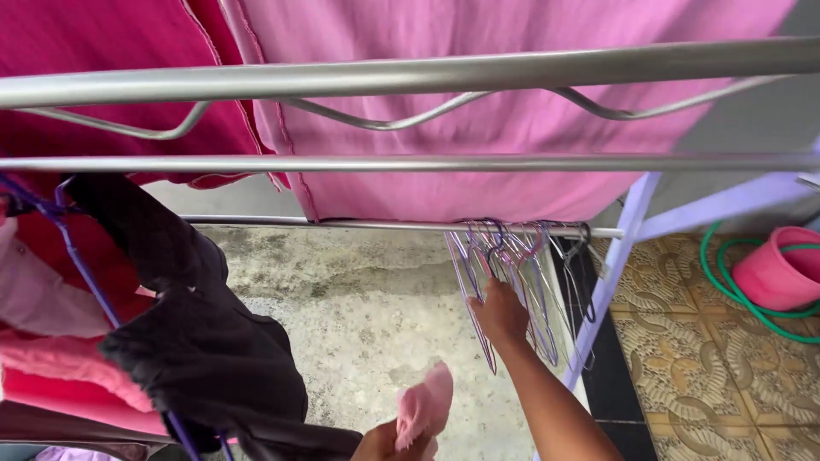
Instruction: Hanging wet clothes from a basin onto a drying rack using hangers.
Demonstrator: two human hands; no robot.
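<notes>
My right hand (500, 312) reaches forward into a bunch of empty wire hangers (521, 273), purple and grey, that hang from the lowest rail (359, 224) of a metal drying rack. Its fingers are among the hangers and touch one. My left hand (380, 444) sits at the bottom edge of the view, closed on a small pink cloth (424, 408). A large pink garment (478, 128) hangs over the upper rails (410, 77) right above the hangers.
A dark garment (201, 341) on a purple hanger hangs at the left, next to red and pink clothes (51, 376). A magenta cloth (111, 43) hangs top left. A pink bucket (777, 269) and green hose (726, 282) lie on patterned tiles at right. Concrete floor below.
</notes>
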